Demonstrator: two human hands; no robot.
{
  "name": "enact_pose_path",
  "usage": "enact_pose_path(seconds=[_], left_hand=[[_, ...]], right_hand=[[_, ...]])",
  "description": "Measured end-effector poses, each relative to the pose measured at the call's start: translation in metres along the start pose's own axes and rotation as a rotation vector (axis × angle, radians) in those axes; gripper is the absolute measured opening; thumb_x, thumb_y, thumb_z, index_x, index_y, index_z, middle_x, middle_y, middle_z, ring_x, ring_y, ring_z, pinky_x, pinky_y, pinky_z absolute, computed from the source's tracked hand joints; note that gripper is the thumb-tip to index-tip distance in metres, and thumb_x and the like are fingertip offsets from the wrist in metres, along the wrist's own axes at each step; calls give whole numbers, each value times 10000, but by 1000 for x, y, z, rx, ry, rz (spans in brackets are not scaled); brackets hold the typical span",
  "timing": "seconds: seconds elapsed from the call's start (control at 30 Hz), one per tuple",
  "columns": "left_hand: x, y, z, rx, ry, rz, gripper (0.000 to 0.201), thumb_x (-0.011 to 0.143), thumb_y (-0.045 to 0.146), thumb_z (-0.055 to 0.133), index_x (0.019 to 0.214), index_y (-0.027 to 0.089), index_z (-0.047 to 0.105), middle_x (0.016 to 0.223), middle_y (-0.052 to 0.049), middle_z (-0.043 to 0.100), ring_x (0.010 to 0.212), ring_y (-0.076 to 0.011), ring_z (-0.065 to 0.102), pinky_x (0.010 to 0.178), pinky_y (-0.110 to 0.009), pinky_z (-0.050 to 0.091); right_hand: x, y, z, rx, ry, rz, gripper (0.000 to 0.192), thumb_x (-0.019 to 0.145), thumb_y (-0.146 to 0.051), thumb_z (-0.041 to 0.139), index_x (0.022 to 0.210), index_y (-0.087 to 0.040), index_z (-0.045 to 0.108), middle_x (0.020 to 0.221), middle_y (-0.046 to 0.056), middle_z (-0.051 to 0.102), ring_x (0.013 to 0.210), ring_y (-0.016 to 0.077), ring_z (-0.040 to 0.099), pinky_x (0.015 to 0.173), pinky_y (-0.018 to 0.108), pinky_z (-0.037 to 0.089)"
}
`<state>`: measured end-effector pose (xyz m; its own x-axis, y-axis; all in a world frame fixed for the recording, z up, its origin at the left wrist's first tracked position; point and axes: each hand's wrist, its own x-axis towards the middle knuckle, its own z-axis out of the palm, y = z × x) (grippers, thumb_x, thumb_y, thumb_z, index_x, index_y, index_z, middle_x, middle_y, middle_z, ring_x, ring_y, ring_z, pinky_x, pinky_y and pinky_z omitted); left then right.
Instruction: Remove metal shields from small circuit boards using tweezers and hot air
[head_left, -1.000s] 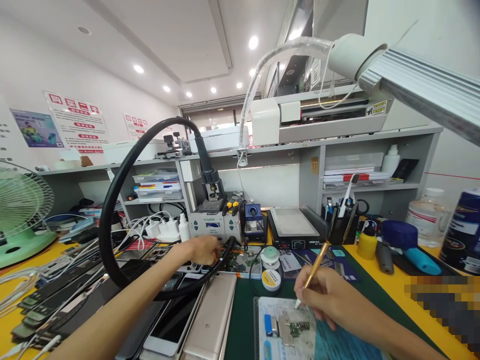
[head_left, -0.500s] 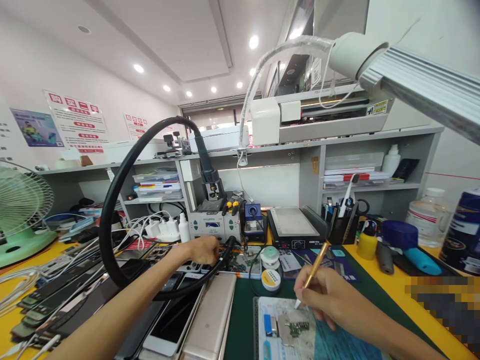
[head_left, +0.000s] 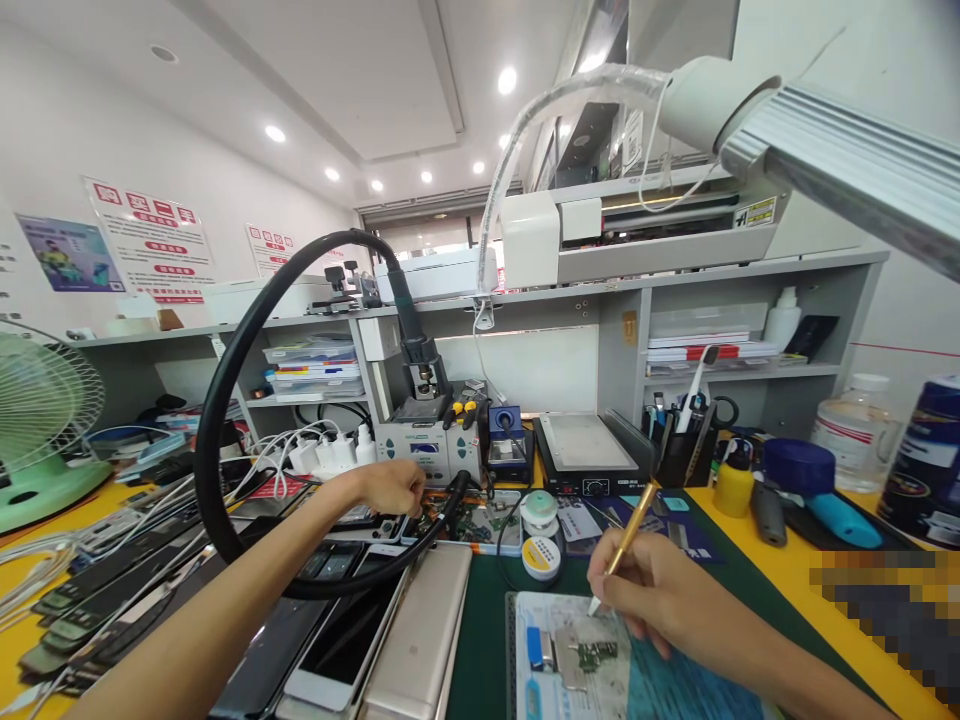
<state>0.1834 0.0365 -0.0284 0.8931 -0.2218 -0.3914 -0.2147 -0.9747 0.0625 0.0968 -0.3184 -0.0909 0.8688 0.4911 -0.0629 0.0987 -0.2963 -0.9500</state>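
My right hand (head_left: pixel 660 590) grips a gold pen-like tool (head_left: pixel 634 530), its white tip resting by a small circuit board (head_left: pixel 589 655) clamped on a holder over a green mat (head_left: pixel 487 620). My left hand (head_left: pixel 394 487) reaches far forward, fingers curled, just in front of a grey rework station (head_left: pixel 427 455). The black hot-air handle (head_left: pixel 448 500) lies just right of that hand, and its thick hose (head_left: pixel 225 400) loops high over my left forearm. The fingers face away, so any hold is hidden.
Several phones (head_left: pixel 337 660) and screens lie along the left of the yellow bench. Two round tins (head_left: pixel 541 558), a black hot plate (head_left: pixel 585 445) and a tool cup (head_left: pixel 682 455) stand ahead. A green fan (head_left: pixel 37 410) is far left; a lamp (head_left: pixel 825 150) hangs overhead.
My left hand has drawn a little left and up, away from the hot-air handle. My right hand and the gold tool have stayed in place.
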Motion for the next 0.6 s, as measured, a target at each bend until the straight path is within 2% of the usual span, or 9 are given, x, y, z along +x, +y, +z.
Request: enact_pose_path(seconds=[0.3, 0.6], left_hand=[[-19, -4, -17, -66, 86, 19, 266, 945, 385, 655, 860, 134, 637, 798, 6, 623, 698, -142, 605, 650, -289, 523], [-23, 0, -17, -120, 189, 44, 263, 938, 377, 663, 834, 137, 636, 802, 4, 629, 737, -157, 613, 714, -319, 523]], right_hand=[[0, -4, -1, 1, -14, 8, 88, 907, -251, 571, 876, -172, 546, 661, -39, 454, 581, 108, 463, 433, 162, 385], [-1, -3, 0, -11, -12, -7, 87, 920, -246, 550, 874, -172, 540, 665, -36, 456, 583, 110, 463, 429, 165, 382]])
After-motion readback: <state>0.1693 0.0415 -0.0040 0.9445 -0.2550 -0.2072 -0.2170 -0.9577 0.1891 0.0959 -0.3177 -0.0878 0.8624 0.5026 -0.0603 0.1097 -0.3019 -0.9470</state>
